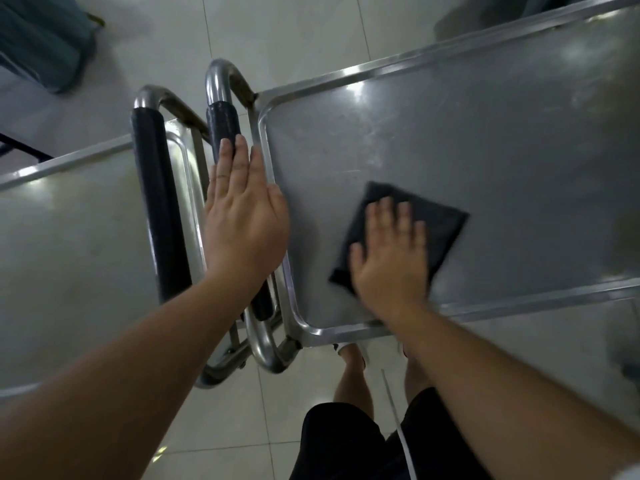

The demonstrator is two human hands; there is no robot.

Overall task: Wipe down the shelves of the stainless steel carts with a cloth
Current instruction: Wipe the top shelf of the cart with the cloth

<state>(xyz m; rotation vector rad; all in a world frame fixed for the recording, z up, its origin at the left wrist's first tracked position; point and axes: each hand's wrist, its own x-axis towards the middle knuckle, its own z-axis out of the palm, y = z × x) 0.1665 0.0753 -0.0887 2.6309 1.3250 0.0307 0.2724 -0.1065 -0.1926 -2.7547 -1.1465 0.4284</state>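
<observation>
We were mid-wipe on the right cart's top shelf point(485, 140): our right hand point(391, 258) pressed flat on the dark cloth point(436, 216) near its front corner, left hand point(242, 209) open above the handle point(221, 123); next, sweep toward the far end

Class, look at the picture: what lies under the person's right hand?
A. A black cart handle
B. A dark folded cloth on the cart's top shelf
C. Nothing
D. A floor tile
B: the right hand presses flat on the dark cloth lying on the steel shelf.
</observation>
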